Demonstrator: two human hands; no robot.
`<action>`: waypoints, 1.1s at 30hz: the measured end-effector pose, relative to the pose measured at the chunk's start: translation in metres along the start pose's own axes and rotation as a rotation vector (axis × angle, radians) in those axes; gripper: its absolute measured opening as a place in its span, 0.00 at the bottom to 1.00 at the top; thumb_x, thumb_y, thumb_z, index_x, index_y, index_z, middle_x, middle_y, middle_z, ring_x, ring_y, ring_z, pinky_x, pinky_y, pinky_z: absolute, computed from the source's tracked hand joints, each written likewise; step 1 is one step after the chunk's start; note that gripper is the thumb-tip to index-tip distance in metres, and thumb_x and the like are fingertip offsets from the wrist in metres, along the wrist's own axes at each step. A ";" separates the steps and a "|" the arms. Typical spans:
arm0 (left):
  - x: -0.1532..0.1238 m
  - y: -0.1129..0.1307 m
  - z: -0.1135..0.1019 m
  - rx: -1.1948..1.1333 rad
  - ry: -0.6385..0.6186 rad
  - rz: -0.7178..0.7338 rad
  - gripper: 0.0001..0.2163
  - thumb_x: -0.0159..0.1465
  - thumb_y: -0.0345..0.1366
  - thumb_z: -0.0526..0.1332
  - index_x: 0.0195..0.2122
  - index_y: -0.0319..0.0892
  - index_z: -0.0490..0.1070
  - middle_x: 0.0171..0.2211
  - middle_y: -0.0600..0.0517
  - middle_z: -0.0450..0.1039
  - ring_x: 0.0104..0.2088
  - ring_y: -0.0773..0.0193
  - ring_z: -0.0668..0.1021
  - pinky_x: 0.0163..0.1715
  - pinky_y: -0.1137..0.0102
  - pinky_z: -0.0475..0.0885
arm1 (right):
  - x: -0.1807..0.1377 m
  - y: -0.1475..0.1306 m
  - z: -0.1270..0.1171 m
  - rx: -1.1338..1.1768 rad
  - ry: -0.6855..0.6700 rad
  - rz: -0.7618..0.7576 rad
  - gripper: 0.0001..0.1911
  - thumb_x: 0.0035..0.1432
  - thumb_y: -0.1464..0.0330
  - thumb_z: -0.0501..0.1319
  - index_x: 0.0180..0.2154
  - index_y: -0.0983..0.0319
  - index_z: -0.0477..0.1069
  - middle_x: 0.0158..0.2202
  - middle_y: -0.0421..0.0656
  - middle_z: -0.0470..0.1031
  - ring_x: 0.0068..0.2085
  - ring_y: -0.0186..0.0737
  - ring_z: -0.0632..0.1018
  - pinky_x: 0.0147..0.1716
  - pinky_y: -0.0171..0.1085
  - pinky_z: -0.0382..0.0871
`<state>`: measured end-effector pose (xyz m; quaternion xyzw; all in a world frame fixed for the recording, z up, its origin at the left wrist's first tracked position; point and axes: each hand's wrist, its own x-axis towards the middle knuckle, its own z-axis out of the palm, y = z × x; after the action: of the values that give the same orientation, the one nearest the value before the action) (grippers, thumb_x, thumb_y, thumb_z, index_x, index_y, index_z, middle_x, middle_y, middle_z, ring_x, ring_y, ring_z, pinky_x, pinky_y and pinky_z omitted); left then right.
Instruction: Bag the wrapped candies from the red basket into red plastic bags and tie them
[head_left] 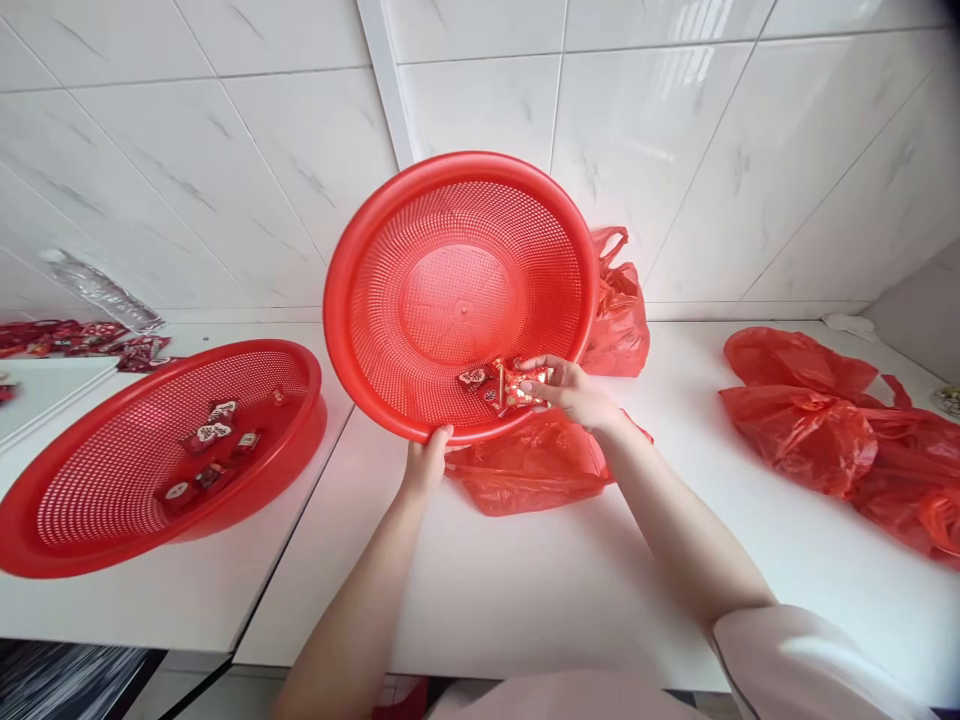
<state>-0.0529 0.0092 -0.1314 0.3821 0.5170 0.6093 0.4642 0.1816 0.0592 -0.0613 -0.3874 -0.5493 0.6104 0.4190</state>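
My left hand [427,459] grips the lower rim of a round red plastic basket [463,297], which is tilted so its inside faces me. Inside the basket's lower right, my right hand [562,390] is closed around a red and gold wrapped packet [519,386]. Beside that packet lie a few dark red packets [474,379] with white print. Under the raised basket a thin red plastic bag [536,470] rests on the white counter. Whether the bag holds anything is hidden.
A second red basket [292,365] with several small packets [214,432] stands on the left. Knotted red bags [799,410] lie at the right, and another red bag [619,320] sits by the tiled wall. A clear bottle [101,290] leans at far left.
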 end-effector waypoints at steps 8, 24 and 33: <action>0.008 0.001 -0.004 -0.135 0.053 0.069 0.15 0.52 0.37 0.65 0.41 0.41 0.71 0.39 0.49 0.73 0.41 0.57 0.77 0.39 0.63 0.76 | -0.013 -0.006 -0.005 -0.616 -0.269 0.033 0.11 0.54 0.60 0.64 0.37 0.61 0.74 0.29 0.38 0.74 0.30 0.36 0.75 0.29 0.34 0.69; -0.005 0.004 0.005 -0.021 -0.040 -0.049 0.17 0.52 0.40 0.64 0.43 0.40 0.70 0.42 0.47 0.74 0.40 0.54 0.79 0.36 0.63 0.77 | -0.002 0.028 0.019 -1.310 -0.235 -0.577 0.39 0.53 0.56 0.67 0.62 0.64 0.61 0.62 0.58 0.64 0.61 0.57 0.67 0.64 0.64 0.30; 0.001 0.005 0.003 -0.032 0.004 0.001 0.16 0.52 0.38 0.64 0.41 0.39 0.70 0.39 0.48 0.72 0.38 0.56 0.78 0.33 0.64 0.78 | -0.013 0.000 0.015 -0.897 -0.148 -0.416 0.11 0.65 0.64 0.56 0.41 0.61 0.75 0.33 0.43 0.78 0.34 0.39 0.77 0.40 0.40 0.69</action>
<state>-0.0512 0.0104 -0.1257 0.3737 0.5080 0.6186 0.4687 0.1716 0.0421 -0.0595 -0.3673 -0.8516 0.2432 0.2839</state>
